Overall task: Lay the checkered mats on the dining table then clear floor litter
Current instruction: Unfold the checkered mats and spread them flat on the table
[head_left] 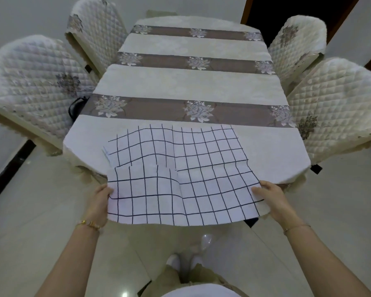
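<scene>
A white checkered mat [180,179] with dark grid lines lies rumpled over the near end of the dining table [191,82]; its front part hangs past the table edge. There may be two overlapping mats, as a seam runs across the middle; I cannot tell. My left hand [100,200] grips the mat's near left edge. My right hand [270,196] grips its near right edge. The table wears a cream cloth with brown floral bands.
Quilted cream chairs flank the table: two on the left [36,82] [96,28] and two on the right [334,108] [298,41]. Glossy pale floor tiles [51,211] surround me. My feet [180,264] stand close to the table. A dark doorway [298,9] is at the back right.
</scene>
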`<action>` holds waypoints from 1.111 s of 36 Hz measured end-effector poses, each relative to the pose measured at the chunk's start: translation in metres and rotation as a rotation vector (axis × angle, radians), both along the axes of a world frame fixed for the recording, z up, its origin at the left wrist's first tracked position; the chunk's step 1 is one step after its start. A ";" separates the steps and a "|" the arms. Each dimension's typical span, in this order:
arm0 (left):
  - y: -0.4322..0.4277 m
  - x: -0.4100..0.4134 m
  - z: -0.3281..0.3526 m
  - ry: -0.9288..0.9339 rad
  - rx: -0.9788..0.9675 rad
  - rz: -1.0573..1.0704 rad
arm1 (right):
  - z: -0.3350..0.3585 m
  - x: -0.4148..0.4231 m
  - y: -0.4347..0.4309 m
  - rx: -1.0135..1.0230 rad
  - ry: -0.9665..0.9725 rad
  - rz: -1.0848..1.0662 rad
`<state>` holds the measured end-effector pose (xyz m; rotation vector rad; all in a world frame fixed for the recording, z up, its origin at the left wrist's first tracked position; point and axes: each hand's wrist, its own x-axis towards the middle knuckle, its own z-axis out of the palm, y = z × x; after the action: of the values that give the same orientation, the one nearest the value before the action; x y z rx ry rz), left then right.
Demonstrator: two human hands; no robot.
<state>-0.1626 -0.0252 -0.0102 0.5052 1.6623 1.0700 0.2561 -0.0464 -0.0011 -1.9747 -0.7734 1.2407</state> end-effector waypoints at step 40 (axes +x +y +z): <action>0.044 0.068 0.101 0.185 0.491 -0.327 | 0.070 0.041 -0.044 0.486 -0.018 -0.323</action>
<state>-0.0946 0.0186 0.0910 1.1828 1.3984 1.2079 0.2974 -0.0899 0.0690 -1.6295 -0.6563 0.7600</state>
